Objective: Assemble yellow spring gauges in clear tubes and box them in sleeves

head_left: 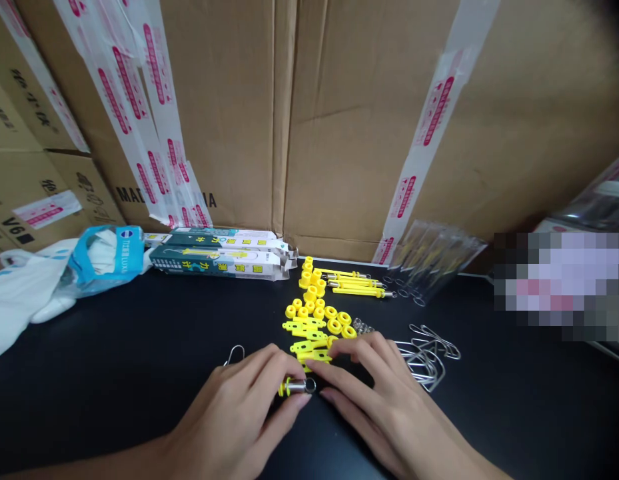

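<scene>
My left hand (252, 393) is closed in a pinch on a spring-scale part (296, 386), a silvery coil spring with a yellow collar and a wire ring at its end. The rest of that part is hidden by the fingers. A metal hook (234, 355) shows behind the left hand; whether it is joined to the part I cannot tell. My right hand (379, 387) has its fingers apart, the fingertips at the nearest of several flat yellow plates (309, 347). Just beyond its knuckles lie small coil springs (362, 325) and yellow rings (334, 326).
Yellow caps (309, 293) and yellow rods with springs (359, 291) lie farther back. Wire hooks (424, 363) are at the right, near clear plastic tubes (434, 257). Printed boxes (219, 261) and a blue plastic packet (106, 253) stand left, before a cardboard wall (229, 120).
</scene>
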Demonstrator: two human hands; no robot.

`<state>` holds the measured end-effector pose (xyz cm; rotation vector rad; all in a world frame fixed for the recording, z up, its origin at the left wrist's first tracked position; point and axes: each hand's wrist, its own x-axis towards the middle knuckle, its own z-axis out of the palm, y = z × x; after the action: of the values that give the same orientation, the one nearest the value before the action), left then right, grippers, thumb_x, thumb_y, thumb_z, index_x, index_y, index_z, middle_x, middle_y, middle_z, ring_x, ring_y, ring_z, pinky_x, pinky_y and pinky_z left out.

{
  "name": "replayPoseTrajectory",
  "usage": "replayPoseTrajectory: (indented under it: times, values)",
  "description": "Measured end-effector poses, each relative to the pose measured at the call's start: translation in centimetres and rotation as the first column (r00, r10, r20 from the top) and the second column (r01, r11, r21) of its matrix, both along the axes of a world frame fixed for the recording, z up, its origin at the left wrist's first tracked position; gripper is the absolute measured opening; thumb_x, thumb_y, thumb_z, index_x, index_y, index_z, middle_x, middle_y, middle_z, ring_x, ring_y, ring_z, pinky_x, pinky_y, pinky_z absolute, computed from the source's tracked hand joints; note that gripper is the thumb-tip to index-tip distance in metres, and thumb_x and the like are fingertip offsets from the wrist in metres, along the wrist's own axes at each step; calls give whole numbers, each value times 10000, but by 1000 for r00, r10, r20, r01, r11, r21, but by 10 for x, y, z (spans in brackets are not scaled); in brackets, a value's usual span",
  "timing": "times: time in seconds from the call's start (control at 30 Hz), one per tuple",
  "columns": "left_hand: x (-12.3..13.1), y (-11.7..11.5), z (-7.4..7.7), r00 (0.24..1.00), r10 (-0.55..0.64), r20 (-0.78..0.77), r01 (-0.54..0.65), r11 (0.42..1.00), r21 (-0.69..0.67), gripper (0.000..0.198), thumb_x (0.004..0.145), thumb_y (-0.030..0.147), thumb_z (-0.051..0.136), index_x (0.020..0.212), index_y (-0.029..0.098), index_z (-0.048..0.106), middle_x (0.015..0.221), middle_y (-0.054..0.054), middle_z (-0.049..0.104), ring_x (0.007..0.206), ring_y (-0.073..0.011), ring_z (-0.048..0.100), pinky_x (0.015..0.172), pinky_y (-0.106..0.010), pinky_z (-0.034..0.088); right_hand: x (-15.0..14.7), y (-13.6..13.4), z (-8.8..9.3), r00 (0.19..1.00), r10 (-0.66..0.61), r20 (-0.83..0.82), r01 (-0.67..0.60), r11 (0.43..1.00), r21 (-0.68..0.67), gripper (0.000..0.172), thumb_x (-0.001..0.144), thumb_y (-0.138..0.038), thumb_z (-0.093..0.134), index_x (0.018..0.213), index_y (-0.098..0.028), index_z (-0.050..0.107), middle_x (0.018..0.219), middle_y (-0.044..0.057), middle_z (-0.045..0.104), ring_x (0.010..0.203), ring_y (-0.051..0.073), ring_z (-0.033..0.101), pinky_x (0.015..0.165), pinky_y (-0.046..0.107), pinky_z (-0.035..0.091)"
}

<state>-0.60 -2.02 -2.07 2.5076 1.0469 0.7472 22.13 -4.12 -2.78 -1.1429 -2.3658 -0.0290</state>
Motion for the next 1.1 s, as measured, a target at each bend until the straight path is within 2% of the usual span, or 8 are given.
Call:
replayPoseTrajectory:
  times: [0.17,0.33,0.53,0.63,0.73,0.83,0.97,1.1]
  values:
    - [0,0,2,1000,2,-10,-2,1000,-14,77,957,182,552,980,253,567,908,54,683,755,-143,685,636,-229,495,0,0,1,996,21,-92,-25,999,-47,156,985,-148,542,1067,-197,665,1005,112,645,904,273,590,792,476,547]
    - [0,1,2,997,-25,73,25,1000,-4,88,935,176,614,973,249,584,879,79,703,728,-114,683,631,-200,479,0,1,1,978,43,-203,-64,993,-101,164,1005,-119,489,1021,-203,628,928,66,675,841,223,617,782,381,542]
    - [0,1,0,989,45,144,-47,999,6,178,856,146,721,932,262,609,851,112,728,734,-109,707,675,-195,484,1,-8,-3,901,-103,-422,-2,970,-241,97,983,-189,570,1045,-254,608,920,-9,723,794,137,715,737,200,560]
    - [0,1,-2,987,67,149,-67,998,-1,183,843,150,735,917,256,606,829,105,718,703,-110,702,647,-195,486,-1,-11,-3,867,-145,-476,-37,936,-351,167,973,-233,592,1126,-285,634,957,-19,753,794,131,733,750,187,573]
    - [0,1,-4,983,96,155,-94,995,-25,152,858,168,717,911,251,601,797,97,697,646,-104,681,595,-193,480,-4,-11,-2,822,-208,-530,-77,882,-464,257,998,-287,541,1233,-324,641,865,-25,757,683,126,708,656,192,580]
    - [-1,1,-6,983,104,154,-95,993,-68,119,878,186,694,906,250,598,790,89,684,634,-98,669,570,-185,473,-6,-10,-1,793,-257,-552,-127,816,-563,268,1008,-348,512,1209,-316,686,800,-7,750,625,131,671,591,202,564]
    - [-1,1,-6,984,95,154,-80,991,-103,103,892,194,675,910,257,596,797,92,688,631,-90,667,559,-174,467,-9,-11,-1,739,-339,-582,-243,672,-699,278,988,-416,546,1158,-259,701,791,16,728,607,128,642,570,214,546]
    - [-2,3,-6,983,69,172,-54,995,-86,159,897,181,665,996,272,580,841,101,705,693,-91,700,631,-166,489,-11,-11,-1,666,-423,-614,-359,540,-761,331,944,-492,607,1116,-220,684,782,15,693,585,110,624,543,206,533]
